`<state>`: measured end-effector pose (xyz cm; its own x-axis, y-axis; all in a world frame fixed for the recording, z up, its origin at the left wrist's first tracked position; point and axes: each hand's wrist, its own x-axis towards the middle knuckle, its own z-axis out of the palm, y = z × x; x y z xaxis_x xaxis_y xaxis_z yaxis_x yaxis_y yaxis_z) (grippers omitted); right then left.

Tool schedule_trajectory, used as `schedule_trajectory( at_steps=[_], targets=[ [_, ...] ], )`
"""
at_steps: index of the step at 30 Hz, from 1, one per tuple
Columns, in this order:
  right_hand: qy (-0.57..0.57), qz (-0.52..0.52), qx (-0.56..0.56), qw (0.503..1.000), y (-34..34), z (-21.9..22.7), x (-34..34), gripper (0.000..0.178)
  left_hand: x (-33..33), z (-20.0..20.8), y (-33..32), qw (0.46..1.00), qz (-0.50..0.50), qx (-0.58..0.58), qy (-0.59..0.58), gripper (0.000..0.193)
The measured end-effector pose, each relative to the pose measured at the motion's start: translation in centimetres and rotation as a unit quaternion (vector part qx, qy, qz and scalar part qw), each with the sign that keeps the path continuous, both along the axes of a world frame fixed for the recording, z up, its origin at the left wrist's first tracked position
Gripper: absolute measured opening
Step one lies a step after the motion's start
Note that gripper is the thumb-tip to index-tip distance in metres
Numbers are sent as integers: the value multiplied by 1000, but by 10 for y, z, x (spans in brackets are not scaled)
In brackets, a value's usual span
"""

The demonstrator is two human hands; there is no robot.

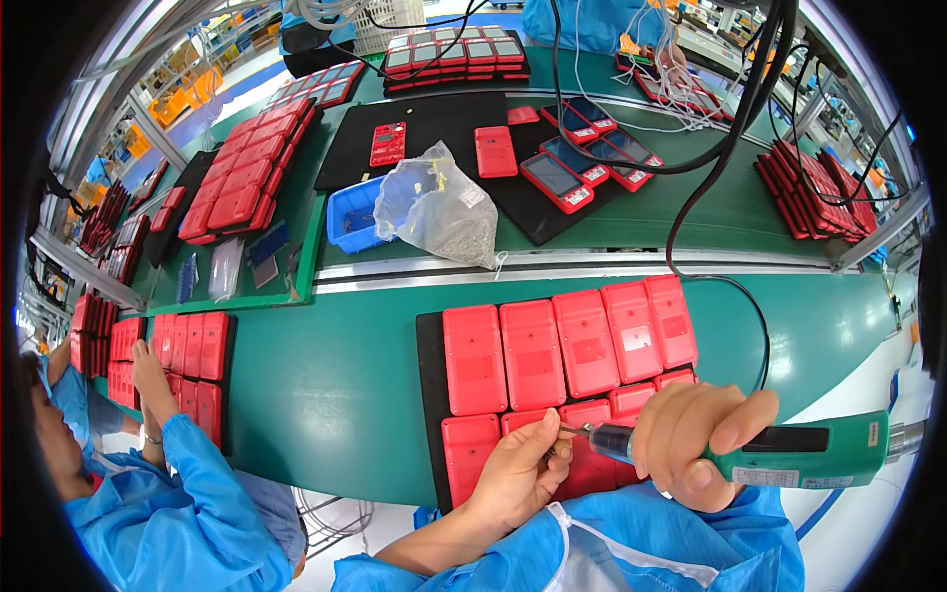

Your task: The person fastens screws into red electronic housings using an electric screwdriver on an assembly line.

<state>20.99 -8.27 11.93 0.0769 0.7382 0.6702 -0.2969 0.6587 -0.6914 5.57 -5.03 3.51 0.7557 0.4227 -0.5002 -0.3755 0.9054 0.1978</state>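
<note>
Bright, even overhead light, sharp centre.
Fisheye bends edges hard, black vignette corners; soft shadows, mild glare on the green belt (326, 385), rim slightly blurred.

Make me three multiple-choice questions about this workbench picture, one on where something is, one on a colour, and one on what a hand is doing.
1. Where is the clear plastic bag?
A. beside the blue bin
B. in someone's lap
C. on the floor

2. What colour is the power screwdriver?
A. yellow
B. green
C. white

3. What is the right hand doing?
A. resting flat
B. gripping the screwdriver
C. holding a cable

Answers: 1 A, it leans against the bin; 2 B, its body is green; 3 B, fingers wrap it while the left hand steadies the tip over the red cases.
</note>
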Motion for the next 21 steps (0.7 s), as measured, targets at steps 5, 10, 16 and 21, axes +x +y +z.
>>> schedule_trajectory(
  at_steps=[5, 10, 16, 21],
  targets=[
    [-20, 37, 2, 999, 5, 3, -1, 38, -1, -2, -3, 999, -10, 12, 50, 32],
    [-49, -37, 16, 998, 26, -11, 6, 33, -13, 7, 4, 999, 19, -20, 23, 33],
    [-85, -4, 11, 996, 51, -38, 5, 33, -31, -1, 0, 998, 24, 53, -23, 34],
    [-117, -2, 16, 993, 57, -41, 2, 34, -32, -2, -1, 996, 75, 49, -11, 22]
  ],
)
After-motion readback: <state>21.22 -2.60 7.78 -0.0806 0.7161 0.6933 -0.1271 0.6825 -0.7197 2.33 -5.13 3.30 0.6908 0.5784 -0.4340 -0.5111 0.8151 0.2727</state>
